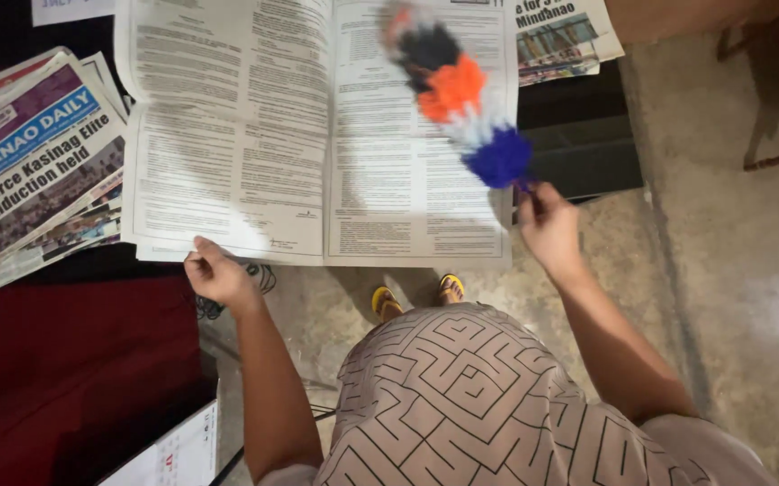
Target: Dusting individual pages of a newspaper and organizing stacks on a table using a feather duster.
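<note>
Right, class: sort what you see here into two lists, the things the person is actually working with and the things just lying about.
In use:
- left hand, pinching the open newspaper's near edge
- open newspaper, spread flat
- right hand, grip shut on the duster's handle
- multicoloured duster, blurred, over the page

Lying about:
- stack of newspapers, far left
- folded newspaper, top right
- red cloth

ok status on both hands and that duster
Left hand pinching bottom edge of open newspaper. Right hand gripping multicoloured duster, blurred over the right page. Newspaper stack lies to the left, apart.
</note>
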